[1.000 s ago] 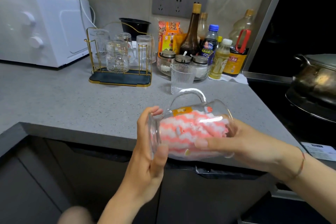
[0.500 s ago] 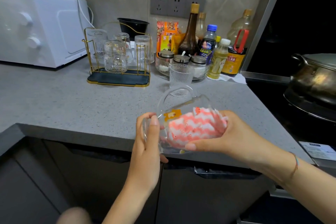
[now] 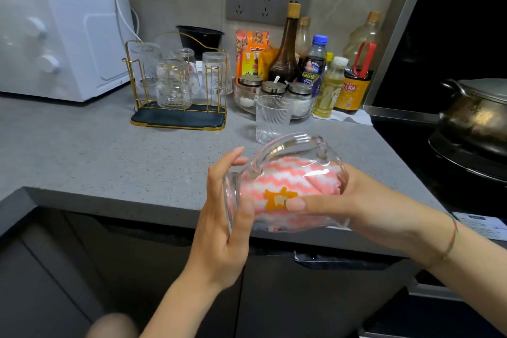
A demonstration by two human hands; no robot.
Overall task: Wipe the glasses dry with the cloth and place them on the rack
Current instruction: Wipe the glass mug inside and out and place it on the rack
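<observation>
A clear glass mug (image 3: 290,151) with a handle and an orange sticker lies on its side over the counter's front edge. A pink-and-white zigzag cloth (image 3: 288,175) is stuffed inside it. My left hand (image 3: 222,217) cups the mug's base, thumb and fingers curled round it. My right hand (image 3: 365,206) is at the mug's mouth, its thumb along the outside and its fingers hidden inside with the cloth. A ribbed tumbler (image 3: 271,118) stands upright on the counter behind the mug. Farther back left is the gold wire rack (image 3: 178,121), with several glasses upside down on it.
A white microwave (image 3: 60,44) stands at the back left. Seasoning jars, bottles (image 3: 285,52) and snack packets crowd the back wall right of the rack. A steel pot (image 3: 477,112) sits on the dark stove at the right. The grey counter (image 3: 96,151) spreads out left of my hands.
The mug has been turned in my hands: its handle stays on top while the orange sticker has come round to the front near my right thumb. Both hands keep their hold.
</observation>
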